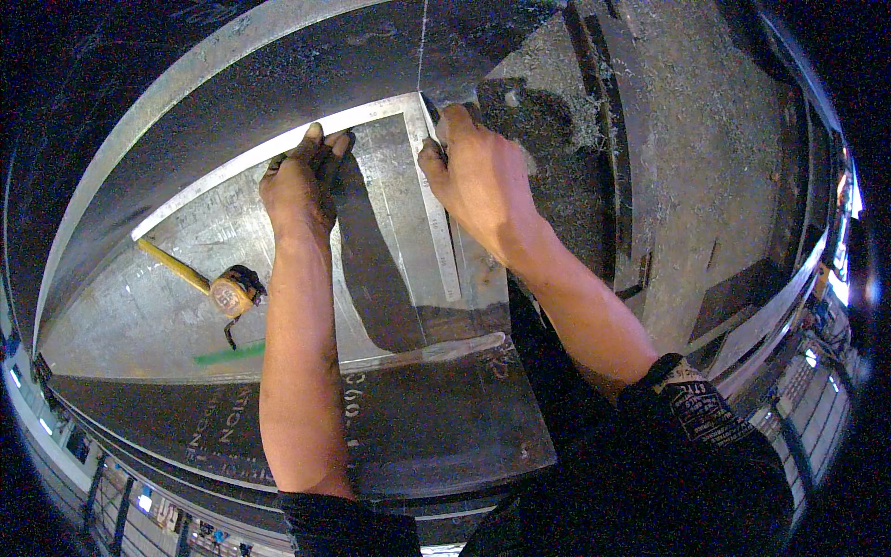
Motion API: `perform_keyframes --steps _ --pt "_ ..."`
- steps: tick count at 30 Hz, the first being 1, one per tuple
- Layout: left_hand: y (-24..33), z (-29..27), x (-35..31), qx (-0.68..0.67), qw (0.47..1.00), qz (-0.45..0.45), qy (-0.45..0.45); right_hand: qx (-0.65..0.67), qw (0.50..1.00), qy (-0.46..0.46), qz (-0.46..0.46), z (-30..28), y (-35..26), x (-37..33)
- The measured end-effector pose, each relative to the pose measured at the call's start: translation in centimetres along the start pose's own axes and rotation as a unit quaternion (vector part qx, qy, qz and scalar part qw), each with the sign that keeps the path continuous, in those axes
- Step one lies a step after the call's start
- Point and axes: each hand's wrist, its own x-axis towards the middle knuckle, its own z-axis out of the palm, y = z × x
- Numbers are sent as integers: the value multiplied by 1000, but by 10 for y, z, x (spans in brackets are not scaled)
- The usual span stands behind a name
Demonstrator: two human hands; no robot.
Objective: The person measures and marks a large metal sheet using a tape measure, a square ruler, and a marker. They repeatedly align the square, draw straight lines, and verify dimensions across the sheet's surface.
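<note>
Over the plate (176, 320), the outstretched left hand (302, 186) pinches a square (373, 112), right hand (487, 176) curled, hold unclear.

Silvery L-shaped square (434, 218) on metal plate (390, 176)

Light is uneven: the pale metal plate (218, 209) shines brightly, with a whitish sheen left of the left forearm (299, 353), while the dark steel around it sinks into gloom. The main source is out of view. A broad, hard-looking shadow lies across the plate right of that forearm, and the steel square (437, 223) gleams nearly white along its upper limb. Blown-out patches of light (843, 269) glare at the right rim, and smaller bright spots dot the lower left. The black sleeve (668, 464) shows coloured grain and little detail. Straight edges bow strongly toward the rim, corners fall to black, and the distant background is small and soft; the centre is reasonably sharp.
</note>
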Motion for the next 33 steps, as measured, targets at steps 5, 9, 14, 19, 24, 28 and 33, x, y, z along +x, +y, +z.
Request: perform_keyframes --steps 5,9,14,19,24,28,33 --pt "3 6 -3 4 1000 -7 20 -1 1000 -11 1 -11 -8 1" --pt "-4 1 5 -66 997 -30 18 8 1000 0 -9 -6 -6 2" --pt "-2 3 3 -35 999 -25 11 -4 999 -49 13 -5 -1 -3" --pt "-3 0 3 -85 996 -33 5 -7 1000 -9 -6 -11 -9 -1" --pt "0 3 -1 -16 1000 -20 8 2 1000 -8 -1 -3 -2 2" --pt "1 4 0 15 1000 -13 8 1 998 -60 -7 -14 -4 -6" --pt "-3 -4 -1 -115 992 -42 -13 -40 989 -142 -12 -57 -20 -21"
